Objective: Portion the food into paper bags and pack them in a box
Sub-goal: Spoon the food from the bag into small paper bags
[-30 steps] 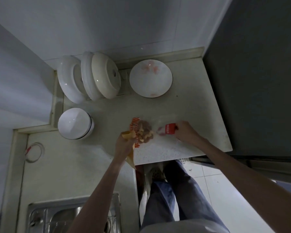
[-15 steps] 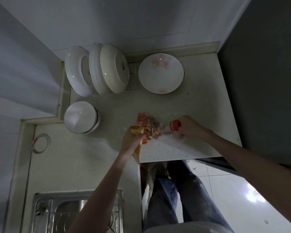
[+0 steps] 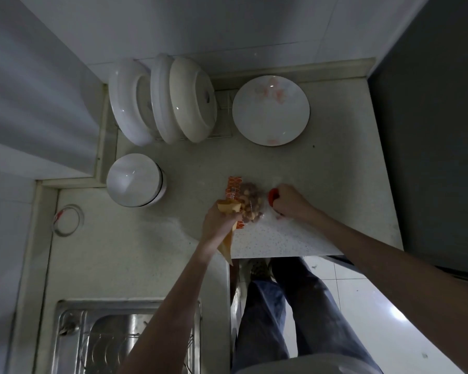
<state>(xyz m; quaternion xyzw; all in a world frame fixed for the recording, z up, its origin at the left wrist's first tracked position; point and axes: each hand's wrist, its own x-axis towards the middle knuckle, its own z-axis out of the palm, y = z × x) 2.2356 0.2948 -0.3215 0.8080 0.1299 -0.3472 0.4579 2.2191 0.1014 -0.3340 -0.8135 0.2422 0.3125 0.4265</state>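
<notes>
left hand (image 3: 219, 225) gripping paper bag (image 3: 229, 230) (upright); right hand (image 3: 291, 202) fisted

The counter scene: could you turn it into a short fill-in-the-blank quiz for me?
1. The left hand grips a ___ paper bag.
2. The flat plate lies to the ___ of the dish rack.
3. The right hand holds something ___.

Missing words: brown; right; red

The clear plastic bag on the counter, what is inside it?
Inside the clear plastic bag lie small pale and brownish food pieces. The left hand and its paper bag cover the bag's near left part, so what lies there is hidden.
</notes>
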